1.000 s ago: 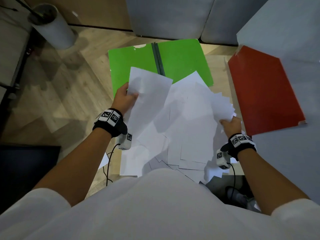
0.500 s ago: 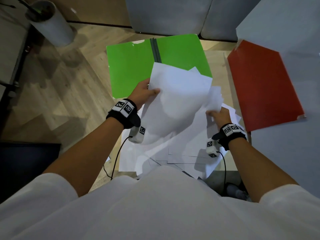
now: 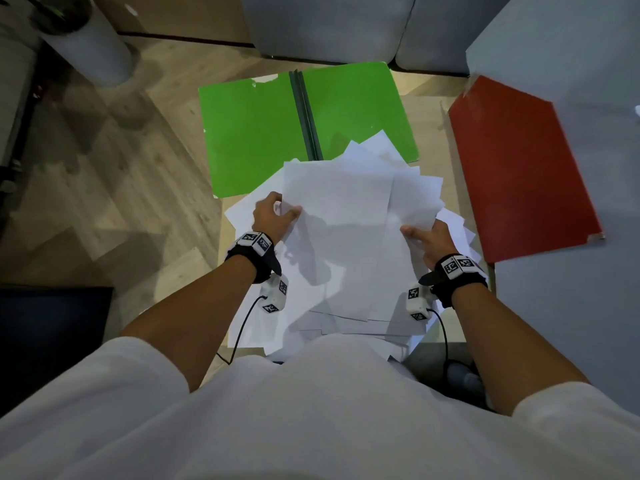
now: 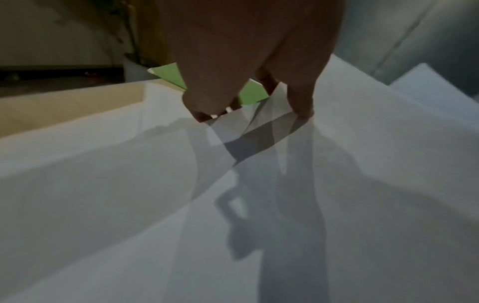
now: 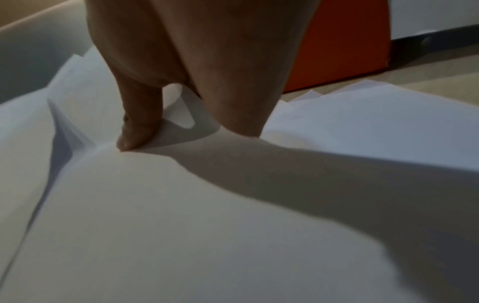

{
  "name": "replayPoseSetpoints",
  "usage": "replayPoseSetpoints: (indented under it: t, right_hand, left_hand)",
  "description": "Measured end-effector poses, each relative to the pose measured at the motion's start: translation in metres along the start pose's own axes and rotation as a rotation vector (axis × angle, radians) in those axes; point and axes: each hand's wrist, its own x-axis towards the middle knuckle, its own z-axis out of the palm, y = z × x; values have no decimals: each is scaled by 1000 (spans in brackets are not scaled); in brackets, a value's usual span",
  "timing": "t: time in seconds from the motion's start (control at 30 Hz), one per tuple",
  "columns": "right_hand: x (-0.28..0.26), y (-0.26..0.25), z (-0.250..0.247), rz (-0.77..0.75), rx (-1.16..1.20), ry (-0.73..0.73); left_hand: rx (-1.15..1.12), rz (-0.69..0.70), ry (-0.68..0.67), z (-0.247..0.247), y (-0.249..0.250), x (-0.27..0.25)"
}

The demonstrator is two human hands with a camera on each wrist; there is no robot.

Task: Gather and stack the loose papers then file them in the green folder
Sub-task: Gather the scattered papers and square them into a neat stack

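Note:
A loose heap of white papers (image 3: 346,237) covers the small wooden table (image 3: 429,112) in front of me. Behind it the green folder (image 3: 256,133) lies open and flat, its near edge under the top sheets. My left hand (image 3: 277,216) pinches the left edge of the upper sheets, thumb on top; the same pinch shows in the left wrist view (image 4: 249,110). My right hand (image 3: 426,237) holds the right side of the heap, thumb pressed on the papers (image 5: 207,205) and fingers tucked under them in the right wrist view (image 5: 186,131).
A red folder (image 3: 519,168) lies to the right on a grey sofa seat (image 3: 571,306). Grey sofa cushions (image 3: 329,26) stand behind the table. A pale cylindrical bin (image 3: 90,46) is on the wooden floor at far left. A dark object (image 3: 52,341) sits low left.
Both hands have drawn the sheets together toward the middle and lowered them onto the heap. The raised, curled papers now lie flatter, squared between the hands.

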Motion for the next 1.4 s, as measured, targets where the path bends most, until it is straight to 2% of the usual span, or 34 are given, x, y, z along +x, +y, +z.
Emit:
replayPoseSetpoints:
  t: [0.07,0.27,0.33,0.4,0.47,0.57,0.63,0.7,0.8,0.9,1.03,1.13,1.2,1.3,1.4]
  right_hand:
    - [3,-1,-1,10,9,-2]
    - [1,-20,4,34,12,-105]
    - [1,-24,11,40,-54,-173]
    - [1,-25,21,-12,-189,-170]
    - [-1,-27,27,-58,-161,-155]
    - [-2,-32,16,-106,-59,-143]
    - [-4,-38,6,-115,-30,-160]
    - [-8,-49,2,-142,-28,-196]
    - [-14,-70,1,-192,-27,-218]
    - [-33,-98,10,-276,-1,-165]
    - [-52,-123,27,-404,68,34]
    - [-54,-125,25,-406,195,75]
    - [-50,-118,25,-389,122,76]
    - [-43,-98,32,-372,-110,54]
    - [-41,-86,41,-305,-175,122]
  left_hand:
    - [-191,-52,-6,-1,1,1]
    - [-355,-61,-33,6,17,1]
    - [-375,-65,-144,13,22,-4]
    - [-359,-49,-307,19,29,-13]
    - [-271,-4,-363,24,29,-13]
    - [-146,65,-242,22,17,0]
    - [-203,64,-207,12,19,-1]
    - [-370,82,-311,4,28,-6]
    - [-379,77,-454,-7,38,-9]
    - [-401,95,-337,-10,48,-11]
    - [-565,225,-152,-16,83,-22]
    - [-654,304,-58,-23,103,-32]
    - [-634,326,-42,-23,100,-31]
    - [-479,315,-134,-17,84,-26]
    - [-421,305,-49,-10,75,-23]
